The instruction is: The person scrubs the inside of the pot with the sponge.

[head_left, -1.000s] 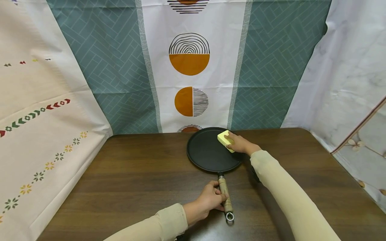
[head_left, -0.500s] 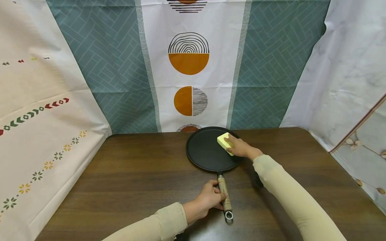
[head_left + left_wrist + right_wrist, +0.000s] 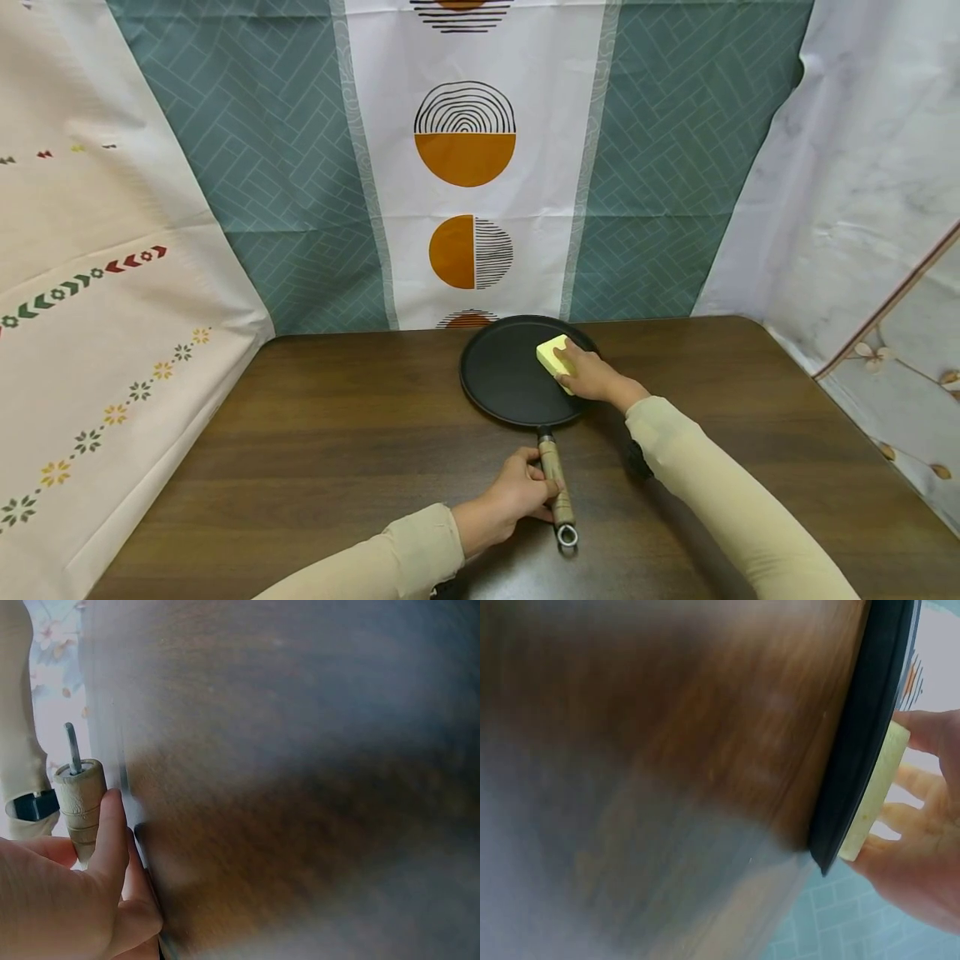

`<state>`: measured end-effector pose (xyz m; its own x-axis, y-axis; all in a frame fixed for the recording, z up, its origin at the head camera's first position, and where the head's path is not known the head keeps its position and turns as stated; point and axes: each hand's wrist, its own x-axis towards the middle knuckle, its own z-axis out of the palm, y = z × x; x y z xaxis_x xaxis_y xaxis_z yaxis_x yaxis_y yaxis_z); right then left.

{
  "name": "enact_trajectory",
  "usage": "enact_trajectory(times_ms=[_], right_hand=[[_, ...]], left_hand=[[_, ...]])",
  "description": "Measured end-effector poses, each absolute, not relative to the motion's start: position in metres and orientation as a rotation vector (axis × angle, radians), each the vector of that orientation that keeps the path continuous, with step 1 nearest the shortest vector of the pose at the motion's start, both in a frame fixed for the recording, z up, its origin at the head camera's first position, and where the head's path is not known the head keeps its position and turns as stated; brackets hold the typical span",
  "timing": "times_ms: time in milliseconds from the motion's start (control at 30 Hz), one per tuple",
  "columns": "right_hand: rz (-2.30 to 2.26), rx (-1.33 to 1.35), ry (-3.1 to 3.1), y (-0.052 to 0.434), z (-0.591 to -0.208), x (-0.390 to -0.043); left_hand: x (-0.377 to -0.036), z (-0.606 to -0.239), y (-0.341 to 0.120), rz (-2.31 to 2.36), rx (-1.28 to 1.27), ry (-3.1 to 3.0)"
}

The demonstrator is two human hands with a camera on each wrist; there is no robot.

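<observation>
Brown wooden table [image 3: 337, 433] backed by patterned curtains [image 3: 465, 167]; on it, toward the far edge, a round black pan [image 3: 506, 375]. Right hand [image 3: 592, 377], fingers laid over it, presses a yellow sponge [image 3: 553, 357] onto the pan's right side. Left hand [image 3: 517, 496], fingers curled, grips the pan's wooden handle [image 3: 557, 483]

We see the pan [image 3: 510, 379] lying on the table [image 3: 337, 433] near its far edge, just before the hanging backdrop [image 3: 465, 167]. Its handle [image 3: 557, 487] points toward us. The sponge [image 3: 553, 357] lies in the pan's right part, under the right hand [image 3: 592, 377]. The left hand [image 3: 513, 496] sits left of the handle, around it.
</observation>
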<state>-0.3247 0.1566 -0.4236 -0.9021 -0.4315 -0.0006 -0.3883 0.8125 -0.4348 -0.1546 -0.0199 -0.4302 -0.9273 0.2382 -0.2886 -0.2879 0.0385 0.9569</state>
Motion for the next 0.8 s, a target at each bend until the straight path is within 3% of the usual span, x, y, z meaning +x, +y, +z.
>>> enact_trajectory(times_ms=[800], right_hand=[[-0.62,-0.601,2.913,0.117,-0.419,-0.341]], left_hand=[[-0.153,-0.428,-0.022,1.952,-0.034,1.961]])
